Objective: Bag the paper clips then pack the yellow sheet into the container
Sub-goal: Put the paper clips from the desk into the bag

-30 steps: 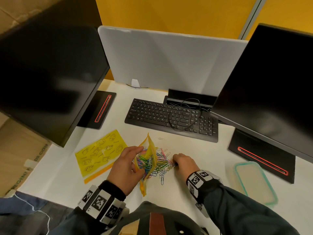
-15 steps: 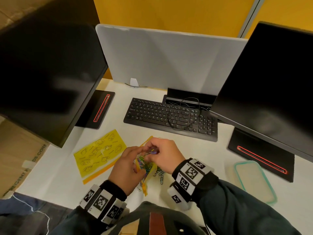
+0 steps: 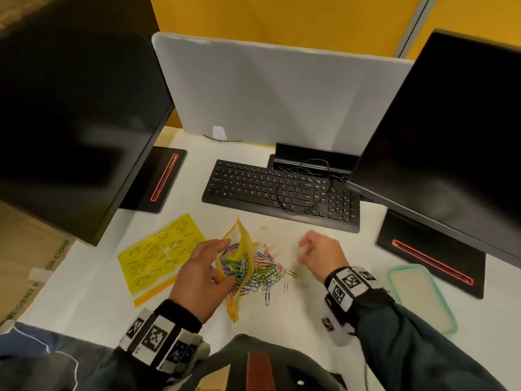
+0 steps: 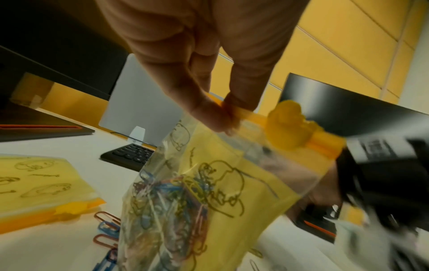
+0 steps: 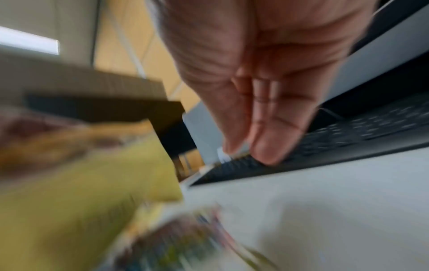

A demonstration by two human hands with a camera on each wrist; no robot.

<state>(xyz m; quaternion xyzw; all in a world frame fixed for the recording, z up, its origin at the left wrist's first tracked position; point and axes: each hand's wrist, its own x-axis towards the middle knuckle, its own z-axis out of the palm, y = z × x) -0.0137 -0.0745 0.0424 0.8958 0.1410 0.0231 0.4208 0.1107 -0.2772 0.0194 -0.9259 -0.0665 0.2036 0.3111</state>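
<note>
Bagging paper clips at my desk, bag in my left hand.

At far left the yellow sheet (image 3: 160, 253) lies flat on the white desk (image 3: 324, 300). Beside it my left hand (image 3: 201, 273) pinches the rim of the yellow zip bag (image 3: 239, 249), propped open with clips inside. The loose paper clips (image 3: 267, 270) lie just right of it. My right hand (image 3: 320, 253) hovers empty, fingers straight. The container (image 3: 423, 297) sits far right.
</note>
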